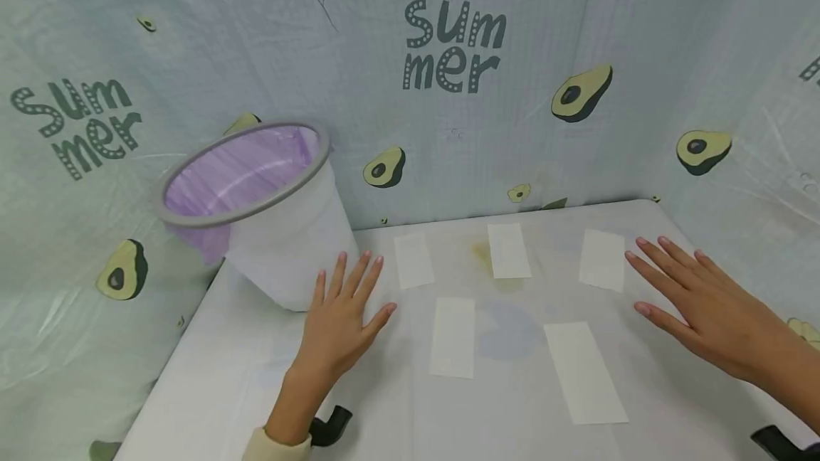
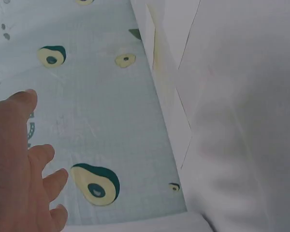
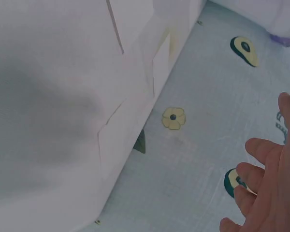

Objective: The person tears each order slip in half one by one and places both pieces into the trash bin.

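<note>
Several white paper pieces lie spread on the white table: one at the back left (image 1: 413, 260), one at the back middle (image 1: 509, 251), one at the back right (image 1: 602, 260), and two nearer, a front left paper (image 1: 452, 337) and a front right paper (image 1: 586, 373). My left hand (image 1: 339, 326) hovers palm down with fingers spread, between the bin and the papers, holding nothing. Over the table's right side my right hand (image 1: 698, 304) is also spread and holds nothing; its fingertips are near the back right paper. Both wrist views show the hands apart from any object.
A white bin (image 1: 291, 262) with a grey rim and purple liner stands at the table's back left. Behind the table (image 1: 500, 411) hangs a pale curtain (image 1: 461, 141) printed with avocados and lettering. Black straps show near both wrists.
</note>
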`<state>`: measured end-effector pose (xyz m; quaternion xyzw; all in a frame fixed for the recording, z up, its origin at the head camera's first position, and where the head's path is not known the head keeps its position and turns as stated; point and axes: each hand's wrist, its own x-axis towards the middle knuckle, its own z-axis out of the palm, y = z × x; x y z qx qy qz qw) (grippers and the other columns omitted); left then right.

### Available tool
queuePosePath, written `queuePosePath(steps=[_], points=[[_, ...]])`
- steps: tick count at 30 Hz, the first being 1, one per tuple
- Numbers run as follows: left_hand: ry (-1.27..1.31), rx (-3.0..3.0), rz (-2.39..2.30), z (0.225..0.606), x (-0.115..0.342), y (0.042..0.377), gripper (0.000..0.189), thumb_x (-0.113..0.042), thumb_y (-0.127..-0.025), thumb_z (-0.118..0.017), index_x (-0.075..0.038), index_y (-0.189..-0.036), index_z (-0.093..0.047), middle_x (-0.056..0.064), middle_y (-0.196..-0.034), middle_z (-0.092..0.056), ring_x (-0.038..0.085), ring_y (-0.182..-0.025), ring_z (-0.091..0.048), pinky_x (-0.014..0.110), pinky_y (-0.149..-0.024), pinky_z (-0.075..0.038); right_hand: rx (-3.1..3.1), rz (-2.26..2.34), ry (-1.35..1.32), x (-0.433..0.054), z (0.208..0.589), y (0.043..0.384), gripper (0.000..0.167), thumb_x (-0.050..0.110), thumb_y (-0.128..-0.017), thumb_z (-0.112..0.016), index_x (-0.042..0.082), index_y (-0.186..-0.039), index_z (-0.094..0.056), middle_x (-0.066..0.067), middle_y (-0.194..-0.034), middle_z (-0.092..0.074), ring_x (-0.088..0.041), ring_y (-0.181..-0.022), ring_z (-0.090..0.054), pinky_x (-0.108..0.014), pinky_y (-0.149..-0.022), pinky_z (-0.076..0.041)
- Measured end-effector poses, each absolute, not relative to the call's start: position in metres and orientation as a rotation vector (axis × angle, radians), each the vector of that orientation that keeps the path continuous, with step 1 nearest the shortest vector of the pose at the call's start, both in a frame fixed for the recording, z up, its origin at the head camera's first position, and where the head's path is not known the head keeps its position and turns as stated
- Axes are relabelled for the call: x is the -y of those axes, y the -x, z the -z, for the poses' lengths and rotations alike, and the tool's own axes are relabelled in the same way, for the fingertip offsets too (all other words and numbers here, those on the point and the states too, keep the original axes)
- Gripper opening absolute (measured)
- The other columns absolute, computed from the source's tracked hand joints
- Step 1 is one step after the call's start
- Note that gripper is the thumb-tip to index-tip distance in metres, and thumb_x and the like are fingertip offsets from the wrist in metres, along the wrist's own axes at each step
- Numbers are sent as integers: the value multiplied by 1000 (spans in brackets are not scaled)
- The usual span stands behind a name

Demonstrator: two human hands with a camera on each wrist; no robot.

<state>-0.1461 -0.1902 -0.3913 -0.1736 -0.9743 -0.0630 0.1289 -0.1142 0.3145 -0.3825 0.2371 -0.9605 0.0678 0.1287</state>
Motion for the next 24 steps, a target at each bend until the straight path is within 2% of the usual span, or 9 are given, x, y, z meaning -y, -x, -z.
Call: queuePosePath(steps=[4, 8, 12, 17, 19, 24], points=[[630, 2813, 188, 393, 174, 151, 75, -63, -101, -46, -27, -163, -22, -3, -169, -19, 31, -157, -9, 62, -122, -12, 2786, -178, -733, -315, 387, 110, 79, 37, -101, -63, 24, -164, -18, -5, -171, -13, -20, -157, 6, -41, -122, 15], [773, 2801, 191, 396, 155, 156, 75, -66, -101, -40, -28, -163, -21, -5, -169, -18, 30, -157, -9, 61, -122, -12, 2768, -185, -770, -317, 396, 104, 78, 36, -99, -66, 27, -163, -23, -1, -169, -19, -14, -157, 5, -42, -122, 15], [952, 2801, 164, 398, 131, 159, 76, -69, -101, -35, -30, -164, -18, -7, -170, -15, 28, -157, -8, 59, -123, -11, 2731, -207, -826, -319, 403, 99, 79, 35, -95, -71, 28, -162, -29, 3, -167, -24, -5, -155, 3, -31, -123, 11], [1072, 2806, 98, 402, 98, 159, 76, -69, -101, -38, -32, -164, -16, -10, -170, -14, 24, -157, -4, 56, -124, -11, 2660, -221, -973, -320, 411, 96, 82, 31, -88, -80, 23, -159, -38, 5, -165, -29, -1, -154, -7, -16, -120, 2], [1069, 2818, 69, 404, 87, 158, 77, -71, -100, -37, -33, -164, -16, -10, -170, -14, 24, -157, -3, 56, -124, -12, 2636, -212, -1042, -319, 416, 97, 82, 30, -87, -81, 21, -158, -40, 5, -165, -31, 1, -153, -10, -14, -119, 0], [1078, 2794, 20, 409, 58, 149, 77, -75, -97, -36, -35, -162, -26, -7, -168, -22, 29, -157, -11, 55, -122, -19, 2567, -224, -1212, -319, 427, 103, 78, 25, -83, -84, 17, -152, -49, 2, -158, -43, 1, -149, -23, -15, -121, -4]])
